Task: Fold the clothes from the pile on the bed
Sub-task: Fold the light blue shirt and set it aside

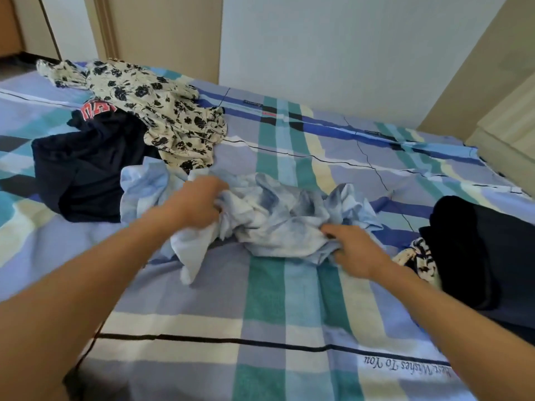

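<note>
We find the left hand (pixel 197 202) clenched into the left part of the pale blue garment (pixel 278 215), fingers curled into bunched cloth. The right hand (pixel 356 250) grips the same garment at its near right edge, fingertips buried in the folds; both hands are somewhat blurred. Both forearms are bare and reach in from the near edge.

The pale blue garment lies crumpled across the middle of the bed (pixel 260 314), with one loose end trailing toward us below the left hand.

Left of it and touching it lies a navy garment (pixel 84 169) with red lettering at its far end. A cream floral garment (pixel 162 111) lies partly over the navy one, stretching to the far left.

At the right edge we note a dark folded stack (pixel 474 250), with a black-and-white patterned piece (pixel 417 256) showing at its left side, just beside the right wrist.

The bed carries a plaid sheet in blue, teal and cream. A pale wall (pixel 333 53) stands beyond.
</note>
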